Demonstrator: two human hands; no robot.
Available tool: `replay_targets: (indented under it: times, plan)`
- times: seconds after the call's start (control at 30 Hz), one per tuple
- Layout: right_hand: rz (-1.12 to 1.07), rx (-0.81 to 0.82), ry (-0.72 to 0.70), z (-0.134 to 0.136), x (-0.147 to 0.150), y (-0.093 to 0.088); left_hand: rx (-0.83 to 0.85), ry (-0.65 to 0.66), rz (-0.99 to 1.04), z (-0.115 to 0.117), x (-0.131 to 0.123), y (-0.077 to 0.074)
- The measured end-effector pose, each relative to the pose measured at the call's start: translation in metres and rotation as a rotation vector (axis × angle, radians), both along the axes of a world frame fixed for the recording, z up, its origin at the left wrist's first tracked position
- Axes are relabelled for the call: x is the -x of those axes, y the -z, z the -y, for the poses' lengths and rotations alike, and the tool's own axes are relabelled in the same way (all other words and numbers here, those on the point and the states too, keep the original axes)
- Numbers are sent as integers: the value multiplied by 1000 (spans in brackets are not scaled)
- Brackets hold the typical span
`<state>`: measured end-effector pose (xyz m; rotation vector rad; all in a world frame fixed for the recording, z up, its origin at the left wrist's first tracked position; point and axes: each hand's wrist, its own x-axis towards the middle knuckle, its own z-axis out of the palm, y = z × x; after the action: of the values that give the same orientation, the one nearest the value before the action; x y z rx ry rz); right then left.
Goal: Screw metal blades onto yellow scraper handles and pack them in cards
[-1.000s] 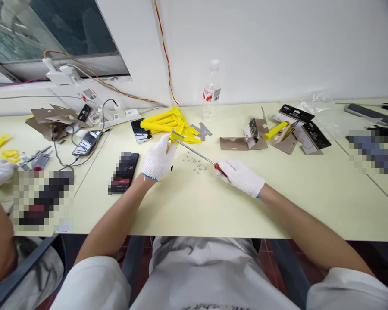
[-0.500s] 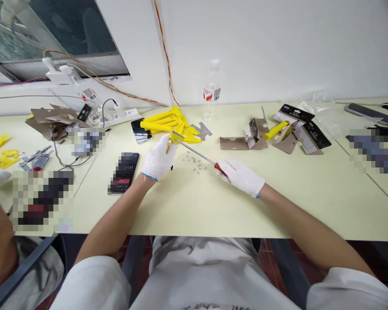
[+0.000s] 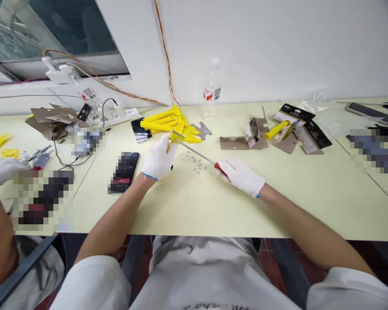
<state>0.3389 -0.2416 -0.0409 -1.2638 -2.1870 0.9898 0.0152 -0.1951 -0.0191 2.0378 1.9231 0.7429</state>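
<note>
My left hand (image 3: 158, 158) in a white knit glove is shut on a yellow plastic part (image 3: 176, 137) with a metal plate on it. My right hand (image 3: 241, 177), gloved the same way, is shut on a red-handled screwdriver (image 3: 195, 153). Its long steel shaft reaches left, with the tip at the yellow part. Several tiny metal screws (image 3: 194, 164) lie scattered on the table between my hands. A heap of yellow plastic parts (image 3: 168, 122) sits just beyond my left hand.
A phone (image 3: 123, 172) lies left of my left hand, another (image 3: 140, 130) by the yellow heap. Cardboard-and-black packaging (image 3: 297, 137) and a plastic bottle (image 3: 211, 90) stand farther back. A co-worker's gloved hand (image 3: 3, 171) is at the far left.
My hands and the screwdriver stay in nearly the same place. The co-worker's gloved hand has moved in at the left, over the table.
</note>
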Motion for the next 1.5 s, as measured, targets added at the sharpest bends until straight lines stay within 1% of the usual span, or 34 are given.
replay_targets:
  times: [0.2, 0.27, 0.33, 0.43, 0.53, 0.6, 0.67, 0.7, 0.77, 0.83, 0.87, 0.9, 0.97, 1.0, 1.03, 1.1, 1.17, 1.23, 1.33, 1.4, 1.47, 1.5]
  plan:
    - [-33, 142, 104, 4, 5, -6, 49, -37, -35, 3, -6, -7]
    - [-64, 226, 148, 6, 7, -10, 48, -36, -36, 3, -6, -8]
    - [-99, 352, 181, 10, 8, -15, 22, -19, -25, 2, -5, -5]
    - [-125, 531, 148, 14, 7, -22, -13, 8, 4, -1, 0, 2]
    - [-180, 617, 96, 15, 2, -25, -25, 19, 5, -3, 2, 7]
    - [-235, 646, 62, 14, 0, -25, -33, 24, -5, -2, 2, 7]
    - [-240, 617, 59, 13, 1, -24, -43, 24, -7, 0, 1, 6]
    - [-207, 573, 78, 12, 3, -24, -43, 22, -5, 1, 0, 5]
    - [-99, 434, 153, 11, 7, -21, -33, 19, -10, 2, -2, 2]
    - [-1, 322, 184, 12, 11, -19, -22, 23, -29, 3, -3, 1]
    - [22, 317, 174, 12, 12, -18, -18, 26, -39, 4, -4, 0]
    - [15, 351, 154, 13, 12, -18, -17, 31, -48, 4, -5, 0]
    - [-61, 473, 126, 14, 11, -17, -19, 41, -54, 4, -6, -1]
    - [-104, 516, 133, 14, 10, -17, -16, 43, -54, 4, -6, -2]
    - [-129, 524, 153, 13, 9, -17, -13, 40, -56, 4, -7, -2]
    - [-96, 447, 195, 12, 8, -18, -5, 30, -61, 4, -8, -3]
    - [-5, 345, 197, 10, 8, -18, -1, 20, -66, 4, -8, -3]
    - [32, 338, 151, 10, 8, -18, -6, 18, -68, 5, -9, -4]
    - [-43, 409, 114, 11, 7, -17, -2, 10, -63, 5, -10, -5]
    - [-37, 342, 164, 10, 8, -15, 11, -7, -58, 6, -10, -7]
    - [33, 248, 213, 10, 9, -14, 13, -17, -61, 6, -11, -8]
    - [58, 240, 216, 10, 9, -14, 13, -19, -65, 6, -11, -8]
